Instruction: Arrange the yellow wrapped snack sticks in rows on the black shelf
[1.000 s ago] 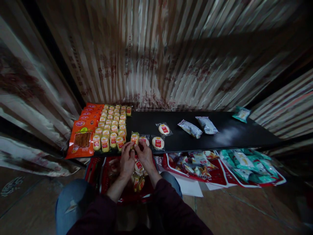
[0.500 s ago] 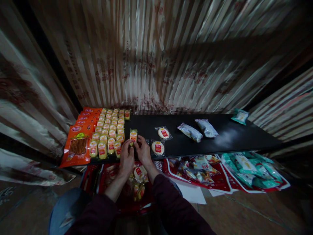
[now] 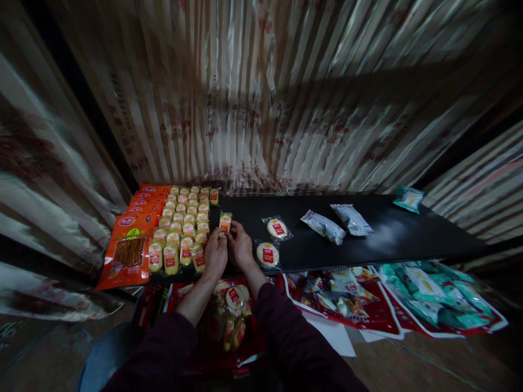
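Black shelf [image 3: 392, 245], orange packets [image 3: 131, 239] at left, rowed yellow packs [image 3: 186, 230], two round packs [image 3: 268, 254], two pale packets [image 3: 323, 226], teal packet [image 3: 409, 199] far right

In front of me hangs a striped curtain [image 3: 261, 103] with reddish prints, gathered in folds. On my left, orange bags [image 3: 121, 237] overlap along the end of the black shelf [image 3: 400, 235], the nearest showing brown sticks [image 3: 129, 252] inside. To my right lie two pale packets [image 3: 352, 220], near each other, and a lone teal packet [image 3: 409, 199] by the far end. Below, a red basket [image 3: 381, 322] holds assorted packets [image 3: 343, 288]; another basket [image 3: 482, 330] beside it is heaped with teal bags [image 3: 429, 287]. White paper [image 3: 333, 335] shows beneath them, over the floor [image 3: 469, 362].
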Available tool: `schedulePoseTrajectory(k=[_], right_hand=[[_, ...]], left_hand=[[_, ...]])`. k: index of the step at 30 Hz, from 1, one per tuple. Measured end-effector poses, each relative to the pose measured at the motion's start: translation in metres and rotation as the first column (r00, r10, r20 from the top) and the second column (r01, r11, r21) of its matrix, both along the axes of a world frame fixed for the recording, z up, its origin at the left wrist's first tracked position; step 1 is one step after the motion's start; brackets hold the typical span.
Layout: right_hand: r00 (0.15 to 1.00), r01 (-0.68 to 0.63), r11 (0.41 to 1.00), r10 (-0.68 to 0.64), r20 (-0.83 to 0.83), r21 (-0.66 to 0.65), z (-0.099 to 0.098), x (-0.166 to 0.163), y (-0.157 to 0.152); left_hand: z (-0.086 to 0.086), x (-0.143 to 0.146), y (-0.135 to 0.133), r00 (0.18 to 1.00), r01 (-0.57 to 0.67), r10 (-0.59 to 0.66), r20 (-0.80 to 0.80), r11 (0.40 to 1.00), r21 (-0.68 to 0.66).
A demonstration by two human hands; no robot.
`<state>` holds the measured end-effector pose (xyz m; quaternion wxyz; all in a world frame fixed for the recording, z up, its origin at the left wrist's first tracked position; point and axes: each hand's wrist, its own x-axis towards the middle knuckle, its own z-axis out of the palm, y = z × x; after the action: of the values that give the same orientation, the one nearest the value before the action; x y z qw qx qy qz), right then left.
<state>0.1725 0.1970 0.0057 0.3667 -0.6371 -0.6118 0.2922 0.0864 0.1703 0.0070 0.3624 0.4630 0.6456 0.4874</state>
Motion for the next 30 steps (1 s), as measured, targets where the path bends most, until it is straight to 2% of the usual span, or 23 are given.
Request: schedulePoseTrajectory(k=[8, 16, 23, 30], right_hand=[[1.0, -0.008, 1.0, 0.008, -0.028, 0.011, -0.013, -0.003, 0.022], [1.0, 0.023, 0.999, -0.023, -0.003, -0.043, -0.022, -0.008, 0.052], [0.997, 0.07, 0.995, -0.071, -0.017, -0.074, -0.022, -0.012, 0.067], [0.997, 0.07, 0.992, -0.071, -0.011, -0.103, -0.019, -0.016, 0.077]], left_hand=[[0.008, 0.001, 0.016, 0.995, 0.065, -0.069, -0.071, 0.996, -0.064], [0.014, 0.002, 0.04, 0.978, 0.086, -0.103, -0.182, 0.991, -0.099], [0.017, 0.004, 0.06, 0.975, 0.073, -0.094, -0.202, 0.992, -0.106], [0.018, 0.003, 0.072, 0.97, 0.038, -0.081, -0.228, 0.981, -0.188]])
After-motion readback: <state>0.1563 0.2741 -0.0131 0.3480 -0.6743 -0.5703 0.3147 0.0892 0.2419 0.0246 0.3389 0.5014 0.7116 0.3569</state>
